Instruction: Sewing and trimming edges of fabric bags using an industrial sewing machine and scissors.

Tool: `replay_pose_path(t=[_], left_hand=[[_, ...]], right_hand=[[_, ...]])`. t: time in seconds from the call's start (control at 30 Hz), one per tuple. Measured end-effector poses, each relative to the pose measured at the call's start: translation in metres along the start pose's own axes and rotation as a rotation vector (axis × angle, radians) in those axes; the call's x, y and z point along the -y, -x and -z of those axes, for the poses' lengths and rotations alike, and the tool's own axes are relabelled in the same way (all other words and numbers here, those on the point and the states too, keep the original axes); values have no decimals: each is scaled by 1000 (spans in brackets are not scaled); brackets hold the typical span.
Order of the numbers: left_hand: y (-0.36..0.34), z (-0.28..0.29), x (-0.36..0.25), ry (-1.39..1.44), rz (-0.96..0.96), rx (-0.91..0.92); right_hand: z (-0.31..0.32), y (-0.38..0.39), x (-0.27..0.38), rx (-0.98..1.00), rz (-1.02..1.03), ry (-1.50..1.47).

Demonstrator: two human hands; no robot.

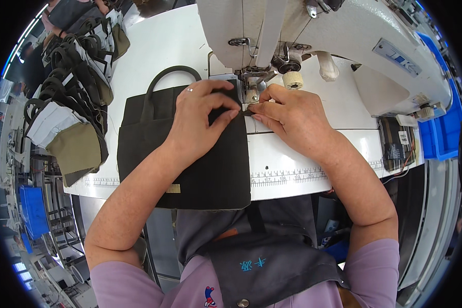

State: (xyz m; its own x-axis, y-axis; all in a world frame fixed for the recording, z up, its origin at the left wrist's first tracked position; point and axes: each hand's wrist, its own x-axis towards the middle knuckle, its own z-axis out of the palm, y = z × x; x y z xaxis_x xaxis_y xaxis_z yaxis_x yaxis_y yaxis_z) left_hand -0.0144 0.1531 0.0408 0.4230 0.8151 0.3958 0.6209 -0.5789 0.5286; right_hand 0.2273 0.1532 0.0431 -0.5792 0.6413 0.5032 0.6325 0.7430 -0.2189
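Note:
A black fabric bag (187, 164) with a looped handle (160, 77) lies on the white sewing table. My left hand (205, 110) rests on the bag's upper right part, fingers curled and pinching near its edge. My right hand (290, 115), just right of the presser foot (251, 91), pinches a small dark piece of fabric (249, 112) at that edge. Both sets of fingertips are close beside the foot; exactly what lies under them is partly hidden.
The white sewing machine (344, 46) fills the upper right. Stacked dark bag pieces (74, 141) lie along the table's left. A blue bin (436, 136) and a black box with wires (395, 143) are at the right. A co-worker's arm (56, 25) shows at upper left.

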Motion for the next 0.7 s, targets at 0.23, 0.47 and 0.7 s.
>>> replay_pose_path(t=[0.23,0.47,0.7], left_hand=[[23,7,-18,-177,-27,130],[22,4,-15,-197,-56,122],[5,-1,-8,-161,-44,96]], right_hand=[[0,0,3,-4,-6,8],[0,1,2,-27,-6,5],[0,0,-7,15,-34,106]])
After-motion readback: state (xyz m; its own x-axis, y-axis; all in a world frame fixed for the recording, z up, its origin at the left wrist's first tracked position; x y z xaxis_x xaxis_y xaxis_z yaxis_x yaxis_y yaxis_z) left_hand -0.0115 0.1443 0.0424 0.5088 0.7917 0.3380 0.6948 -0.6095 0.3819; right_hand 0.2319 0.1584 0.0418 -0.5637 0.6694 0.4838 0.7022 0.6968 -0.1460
